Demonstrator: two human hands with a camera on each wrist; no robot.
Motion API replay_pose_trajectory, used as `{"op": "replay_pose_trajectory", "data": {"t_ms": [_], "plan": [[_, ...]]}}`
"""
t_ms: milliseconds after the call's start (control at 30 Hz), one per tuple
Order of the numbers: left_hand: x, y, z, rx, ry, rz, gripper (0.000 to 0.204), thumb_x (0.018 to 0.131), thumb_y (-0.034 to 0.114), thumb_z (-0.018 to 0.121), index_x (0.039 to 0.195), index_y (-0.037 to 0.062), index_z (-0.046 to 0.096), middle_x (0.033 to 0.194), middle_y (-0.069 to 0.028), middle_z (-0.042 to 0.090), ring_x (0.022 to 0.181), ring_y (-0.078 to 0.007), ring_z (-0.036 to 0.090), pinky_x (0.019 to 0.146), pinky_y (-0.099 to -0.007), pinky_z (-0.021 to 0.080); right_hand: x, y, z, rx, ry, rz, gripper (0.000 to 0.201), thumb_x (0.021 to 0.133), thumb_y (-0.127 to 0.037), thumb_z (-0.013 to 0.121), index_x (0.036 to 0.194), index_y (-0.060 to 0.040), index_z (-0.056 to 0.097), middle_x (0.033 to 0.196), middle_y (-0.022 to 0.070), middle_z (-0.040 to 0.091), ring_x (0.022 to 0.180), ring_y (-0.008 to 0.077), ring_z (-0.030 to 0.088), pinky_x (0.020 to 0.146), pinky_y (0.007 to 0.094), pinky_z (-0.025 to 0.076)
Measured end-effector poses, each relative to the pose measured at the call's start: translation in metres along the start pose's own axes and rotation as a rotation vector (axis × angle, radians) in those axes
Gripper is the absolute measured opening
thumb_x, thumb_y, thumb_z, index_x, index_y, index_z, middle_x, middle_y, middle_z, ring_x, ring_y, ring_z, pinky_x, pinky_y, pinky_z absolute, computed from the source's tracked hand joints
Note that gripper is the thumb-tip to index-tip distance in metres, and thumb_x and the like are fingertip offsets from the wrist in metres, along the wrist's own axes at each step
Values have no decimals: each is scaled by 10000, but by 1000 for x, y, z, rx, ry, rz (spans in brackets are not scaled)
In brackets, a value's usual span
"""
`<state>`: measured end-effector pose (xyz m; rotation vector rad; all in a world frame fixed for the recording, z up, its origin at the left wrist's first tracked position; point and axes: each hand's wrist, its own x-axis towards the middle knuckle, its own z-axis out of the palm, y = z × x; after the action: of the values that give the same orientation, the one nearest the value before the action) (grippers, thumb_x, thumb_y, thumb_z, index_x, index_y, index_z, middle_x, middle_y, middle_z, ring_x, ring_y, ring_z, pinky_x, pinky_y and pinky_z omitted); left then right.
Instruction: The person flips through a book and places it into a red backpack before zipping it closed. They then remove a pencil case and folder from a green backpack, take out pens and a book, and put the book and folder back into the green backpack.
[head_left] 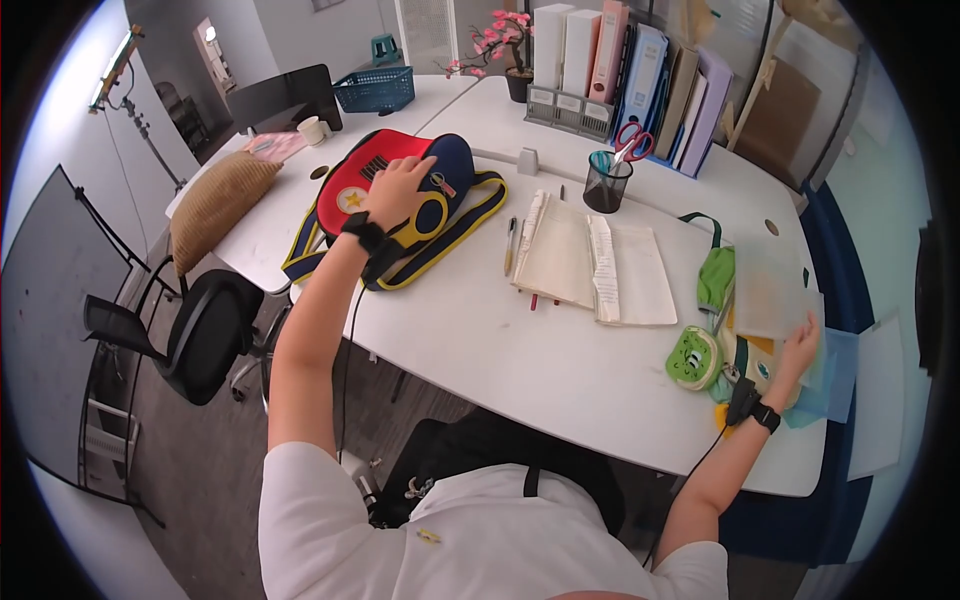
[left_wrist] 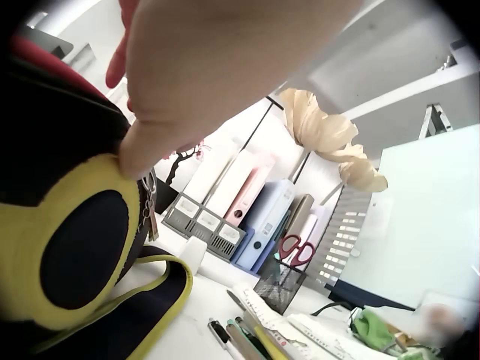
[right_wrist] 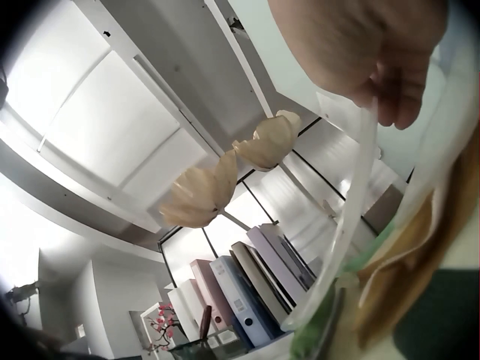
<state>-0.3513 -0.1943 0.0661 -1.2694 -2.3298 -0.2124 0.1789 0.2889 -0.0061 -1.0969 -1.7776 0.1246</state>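
Observation:
A red, navy and yellow backpack [head_left: 345, 170] lies on the desk at the left. My left hand [head_left: 397, 192] rests on it with fingers spread over the top; in the left wrist view the thumb touches the yellow ring beside a zipper. At the desk's right end my right hand [head_left: 797, 352] pinches the edge of a translucent plastic folder [head_left: 770, 290]. The right wrist view shows the folder's pale edge [right_wrist: 352, 202] running up to curled fingers. Beneath and beside it lie a cream and green bag [head_left: 755, 365], a green round pouch [head_left: 694, 358] and a green cloth case [head_left: 715, 278].
An open notebook [head_left: 555, 250] lies mid-desk beside a pen [head_left: 511, 245]. Behind stand a mesh pen cup [head_left: 608, 188] with scissors and a row of binders [head_left: 640, 85]. A blue basket [head_left: 375, 92] and tan cushion [head_left: 222, 205] are at the left; blue plastic sheets [head_left: 840, 375] overhang the right edge.

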Motion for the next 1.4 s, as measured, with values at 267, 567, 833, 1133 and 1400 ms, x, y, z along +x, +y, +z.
{"op": "replay_pose_trajectory", "data": {"t_ms": [267,567,833,1133,1400], "plan": [[49,13,23,218,-179,-1,111,751,97,626,844,36,630,966,-98,553,985,-261,539,745,-359,497,-9,1,-9,-576,-279,-76,308,754,-54,567,1043,52,583,925,249,576,920,408,547,836,426,441],[-35,1,-25,-53,-43,-18,84,847,108,515,890,43,546,884,-113,533,826,-288,582,679,-386,485,-17,-83,11,-428,-266,-279,432,787,-96,565,1193,25,480,1175,220,492,1101,372,466,931,431,392],[-93,0,-33,-264,-196,-222,125,859,151,491,868,41,550,751,-157,599,746,-348,591,637,-449,454,-70,-348,55,376,-793,-791,415,788,-82,546,1186,17,480,1190,207,483,1093,368,478,935,389,396],[-107,0,-40,-318,-215,-177,185,851,203,522,791,39,583,679,-156,592,667,-339,589,618,-430,457,-196,-527,163,674,-899,-1280,400,805,21,482,1195,-68,506,1189,179,510,1060,321,532,867,372,461],[-151,-66,-45,-371,-299,-339,256,839,268,558,775,26,616,653,-151,596,609,-316,574,572,-397,448,-197,-552,180,645,-849,-1301,72,768,-27,562,837,-7,566,856,130,580,833,313,609,730,373,503]]}}
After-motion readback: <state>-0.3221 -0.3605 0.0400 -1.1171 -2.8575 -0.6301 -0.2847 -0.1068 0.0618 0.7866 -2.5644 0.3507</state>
